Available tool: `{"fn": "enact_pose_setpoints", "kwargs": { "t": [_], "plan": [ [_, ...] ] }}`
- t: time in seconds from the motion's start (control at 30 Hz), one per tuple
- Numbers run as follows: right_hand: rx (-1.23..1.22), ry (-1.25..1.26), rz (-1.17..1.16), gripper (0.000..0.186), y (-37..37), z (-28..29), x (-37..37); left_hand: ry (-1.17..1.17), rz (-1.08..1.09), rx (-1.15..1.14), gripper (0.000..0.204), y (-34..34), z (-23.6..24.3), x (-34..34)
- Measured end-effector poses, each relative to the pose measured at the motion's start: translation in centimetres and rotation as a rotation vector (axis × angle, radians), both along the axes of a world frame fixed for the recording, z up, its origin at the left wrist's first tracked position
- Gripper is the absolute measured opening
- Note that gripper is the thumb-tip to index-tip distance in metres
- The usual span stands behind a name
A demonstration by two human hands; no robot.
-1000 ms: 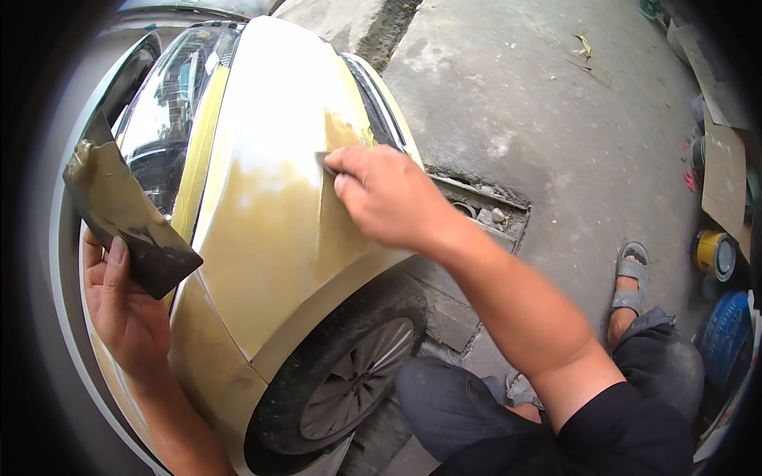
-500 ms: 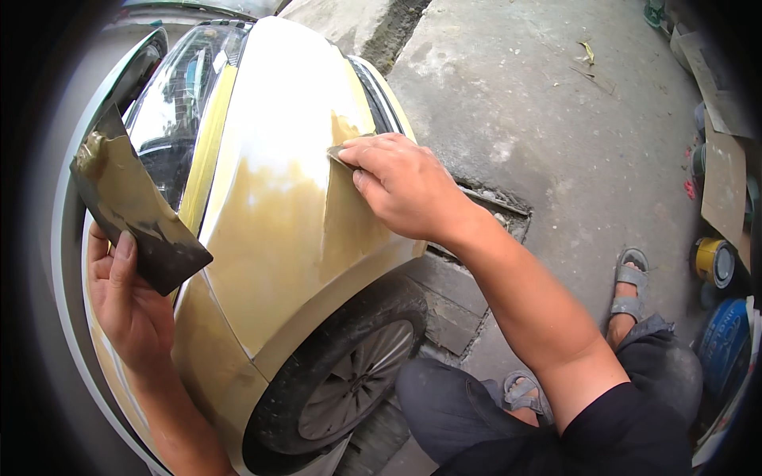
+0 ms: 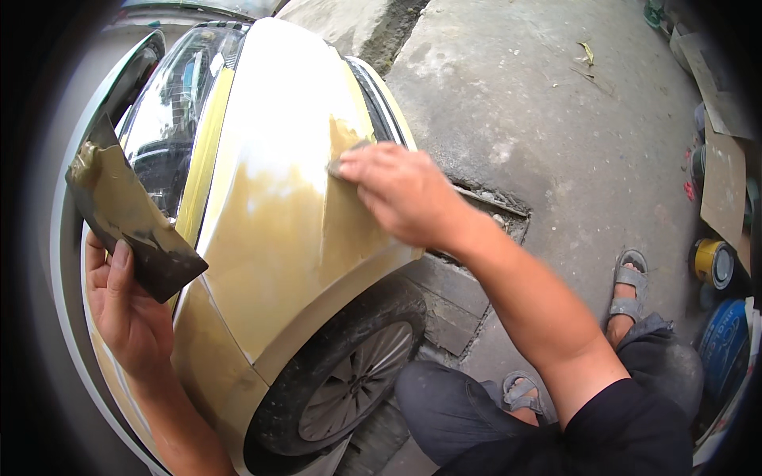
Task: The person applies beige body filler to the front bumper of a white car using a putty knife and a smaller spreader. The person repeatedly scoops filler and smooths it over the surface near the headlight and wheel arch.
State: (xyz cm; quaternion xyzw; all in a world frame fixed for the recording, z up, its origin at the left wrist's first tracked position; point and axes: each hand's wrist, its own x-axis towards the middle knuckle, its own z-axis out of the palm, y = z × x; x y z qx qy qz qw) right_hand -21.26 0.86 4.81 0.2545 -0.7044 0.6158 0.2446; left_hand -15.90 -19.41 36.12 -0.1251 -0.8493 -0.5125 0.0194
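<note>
While the left hand [image 3: 131,317] pinches a dark flat board [image 3: 163,274] between thumb and fingers, its face smeared with tan paste [image 3: 123,190] and a thick lump [image 3: 83,161] at the upper corner, the right hand [image 3: 401,186] curls its fingers around a small flat spreader [image 3: 336,168], partly hidden and blurred, at the car panel [image 3: 270,230]. That panel lies between the two hands, white toward its top and patchy tan lower down, above the dark wheel [image 3: 361,381]. Yellow tape [image 3: 205,159] borders the window [image 3: 171,127] beside the board. Grey sandals [image 3: 629,289] show on the concrete floor [image 3: 540,159], with a yellow can [image 3: 714,262] and a blue container [image 3: 724,345] near the right edge
</note>
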Motion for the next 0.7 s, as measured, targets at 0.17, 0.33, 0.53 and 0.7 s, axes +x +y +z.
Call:
{"fn": "enact_pose_setpoints", "kwargs": {
  "t": [0.17, 0.33, 0.53, 0.7],
  "plan": [
    [0.113, 0.012, 0.038, 0.040, -1.2, -1.0, 7.5, 0.030, 0.045, -0.011, 0.042, 0.7, -0.3, 0.3],
    [0.016, -0.028, -0.088, 0.036, 0.8, -1.8, 0.7, 0.020, 0.068, -0.006, 0.041, 1.5, -0.5, 0.4],
    [-0.048, 0.061, 0.055, 0.032, 0.1, -0.4, -0.6, 0.003, 0.061, -0.011, 0.042, 1.8, -0.5, 0.4],
    [0.115, 0.042, 0.146, 0.037, 1.9, -1.5, 2.7, 0.004, 0.081, -0.012, 0.043, 1.8, -0.6, 0.4]
  ]
}}
